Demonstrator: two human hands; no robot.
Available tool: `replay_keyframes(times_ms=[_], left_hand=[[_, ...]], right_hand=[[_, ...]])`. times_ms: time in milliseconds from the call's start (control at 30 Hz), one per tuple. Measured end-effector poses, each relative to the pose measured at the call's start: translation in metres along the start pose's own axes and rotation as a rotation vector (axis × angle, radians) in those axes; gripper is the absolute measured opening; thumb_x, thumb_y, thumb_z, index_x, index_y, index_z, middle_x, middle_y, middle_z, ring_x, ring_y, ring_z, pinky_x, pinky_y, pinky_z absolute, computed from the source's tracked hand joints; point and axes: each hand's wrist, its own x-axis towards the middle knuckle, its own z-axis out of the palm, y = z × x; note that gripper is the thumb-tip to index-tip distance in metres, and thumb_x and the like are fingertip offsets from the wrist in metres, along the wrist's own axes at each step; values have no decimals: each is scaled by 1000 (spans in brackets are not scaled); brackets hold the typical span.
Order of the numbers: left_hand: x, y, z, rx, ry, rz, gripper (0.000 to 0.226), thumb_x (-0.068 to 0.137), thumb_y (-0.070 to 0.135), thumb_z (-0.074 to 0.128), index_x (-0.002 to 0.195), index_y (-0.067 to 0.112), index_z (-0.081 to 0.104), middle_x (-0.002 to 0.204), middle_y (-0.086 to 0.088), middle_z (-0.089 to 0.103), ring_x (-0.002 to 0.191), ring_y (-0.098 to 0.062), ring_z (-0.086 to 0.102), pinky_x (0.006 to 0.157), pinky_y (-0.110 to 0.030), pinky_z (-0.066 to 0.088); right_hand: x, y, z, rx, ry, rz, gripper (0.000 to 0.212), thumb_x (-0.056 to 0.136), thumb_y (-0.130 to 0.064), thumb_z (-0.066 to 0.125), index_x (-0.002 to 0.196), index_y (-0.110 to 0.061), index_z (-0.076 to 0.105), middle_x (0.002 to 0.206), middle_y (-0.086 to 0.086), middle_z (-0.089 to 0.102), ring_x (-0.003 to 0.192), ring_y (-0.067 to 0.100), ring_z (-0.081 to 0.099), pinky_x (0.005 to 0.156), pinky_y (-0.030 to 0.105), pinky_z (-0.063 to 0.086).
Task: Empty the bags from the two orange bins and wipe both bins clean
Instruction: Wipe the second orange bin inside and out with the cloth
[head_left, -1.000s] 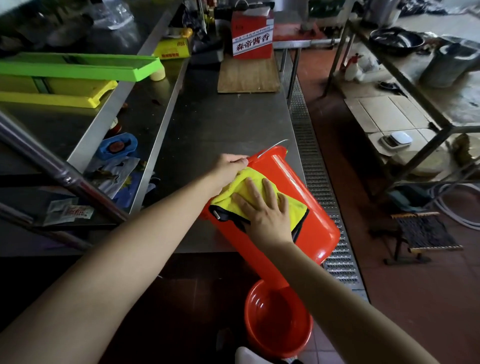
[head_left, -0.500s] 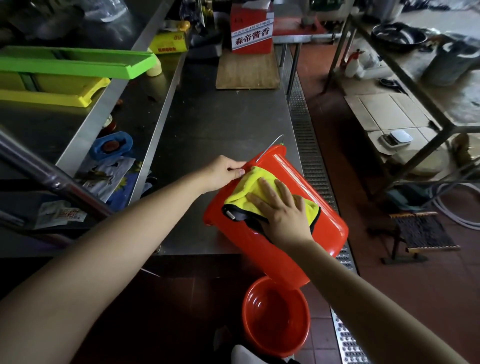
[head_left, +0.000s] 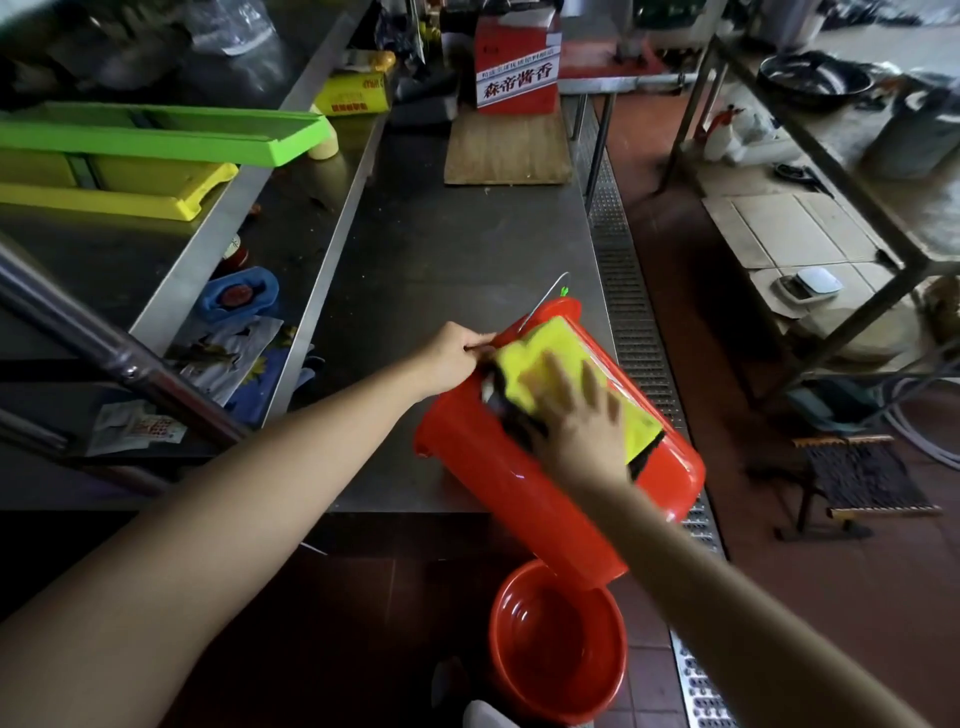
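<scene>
An orange bin (head_left: 498, 483) lies tilted on its side across the front right corner of the steel table (head_left: 457, 249), its mouth pointing down over the edge. My left hand (head_left: 452, 356) grips its upper end by the rim. A yellow cloth with a dark edge (head_left: 566, 374) is spread on the bin's upturned side, and my right hand (head_left: 582, 421) presses flat on it, blurred by motion. A second orange bin (head_left: 558, 649) stands upright on the floor below, showing nothing inside.
A wooden board (head_left: 509, 148) and a red carton (head_left: 517, 65) stand at the table's far end. Green and yellow trays (head_left: 156, 140) lie on the left shelf, packets below. A floor drain grate (head_left: 631, 332) runs along the table's right side, a metal rack (head_left: 831, 171) beyond.
My right hand has slid the cloth up along the bin's side toward its far end. The bin has shifted slightly; my left hand keeps its grip.
</scene>
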Motion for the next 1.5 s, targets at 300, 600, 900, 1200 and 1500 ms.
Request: replay_keyframes(times_ms=[300,600,900,1200,1500], left_hand=[[-3,1,-4,-67,-70,-13,36,99,16,57,134,11,58,133,-5,59,120,-10,54,101,-19,41],[-3,3,0,-70,-59,-49,37,99,20,57,135,14,57,135,-2,58,115,-7,55,94,-15,44],[-3,-2,-2,-101,-84,-48,38,99,18,57,136,14,55,136,-3,57,118,-6,53,95,-16,41],[-2,4,2,-45,-55,-82,40,100,27,55,139,21,53,140,-1,55,129,-19,51,111,-43,39],[1,-3,2,-42,-53,-39,36,99,24,56,135,22,56,135,3,59,125,-14,54,106,-32,42]], right_hand=[[1,21,-4,33,-61,-57,59,91,-67,43,147,-48,38,164,-11,21,148,31,24,109,58,31],[12,41,-16,140,-112,206,53,97,-61,41,148,-47,36,162,-9,27,146,31,28,110,54,31],[-37,25,1,-26,-62,-158,65,94,-57,52,153,-48,24,167,-11,6,152,32,12,113,58,25],[-18,68,-19,159,-110,236,53,98,-55,46,149,-46,34,162,-9,27,143,32,32,108,55,32],[-59,66,-13,51,-45,-19,59,94,-52,55,150,-45,36,164,-9,21,147,32,28,107,55,35]])
